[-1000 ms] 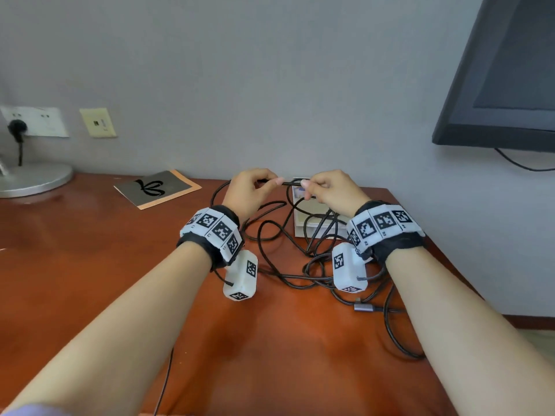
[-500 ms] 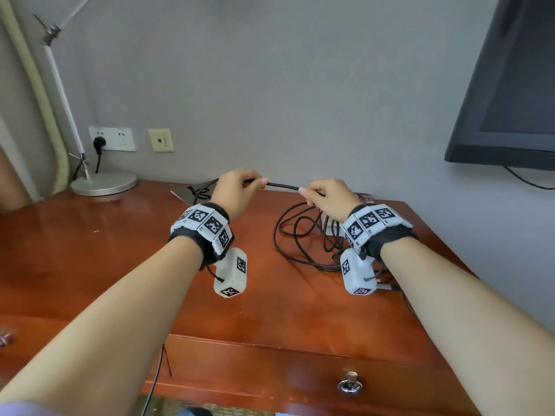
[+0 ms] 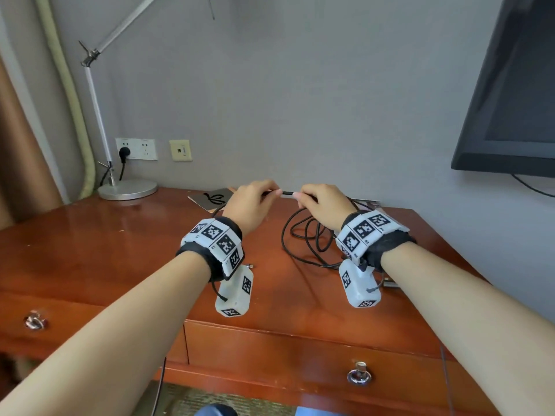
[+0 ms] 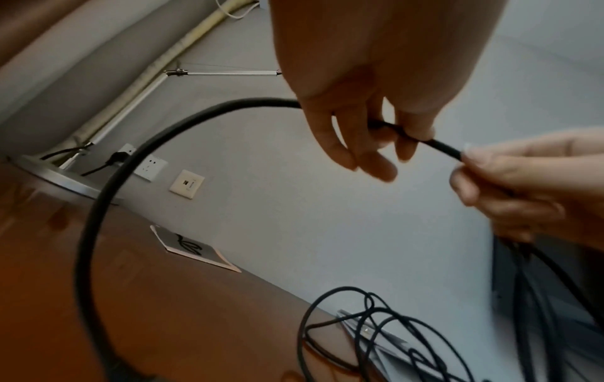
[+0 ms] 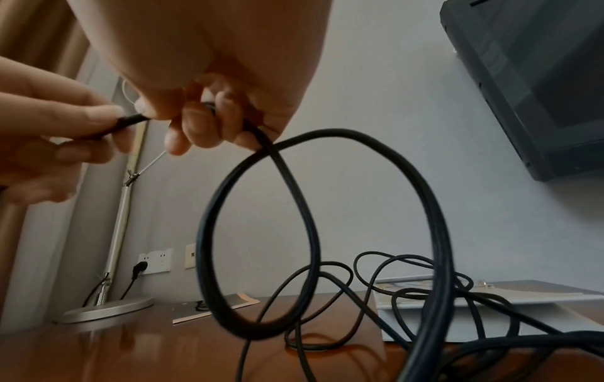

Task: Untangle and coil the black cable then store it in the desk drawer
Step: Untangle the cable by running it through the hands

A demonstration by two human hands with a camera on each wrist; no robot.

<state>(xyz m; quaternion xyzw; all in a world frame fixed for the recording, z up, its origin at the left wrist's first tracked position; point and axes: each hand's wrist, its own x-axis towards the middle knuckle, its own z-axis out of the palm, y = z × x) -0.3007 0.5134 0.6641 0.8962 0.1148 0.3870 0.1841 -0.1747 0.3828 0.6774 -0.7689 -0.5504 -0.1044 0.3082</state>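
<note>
The black cable (image 3: 287,193) runs taut between my two hands, held above the back of the wooden desk (image 3: 90,250). My left hand (image 3: 255,202) pinches it between thumb and fingers (image 4: 408,129); from there the cable (image 4: 108,186) arcs down to the left. My right hand (image 3: 318,205) grips the cable (image 5: 326,206), and a loop hangs below the fist. The rest lies as a tangle (image 3: 306,238) on the desk under my right hand. The desk drawer (image 3: 300,355) below the front edge is closed, with a metal ring knob (image 3: 359,375).
A silver desk lamp (image 3: 127,189) stands at the back left, plugged into a wall socket (image 3: 136,148). A card with a black emblem (image 3: 214,198) lies near the wall. A white booklet (image 5: 490,297) lies under the tangle. A dark monitor (image 3: 510,100) hangs at the right. A second knob (image 3: 35,322) is at left.
My head has pulled back and up, bringing the lamp and drawer fronts into view. Both hands keep hold of the cable; the gap between them widened, then narrowed.
</note>
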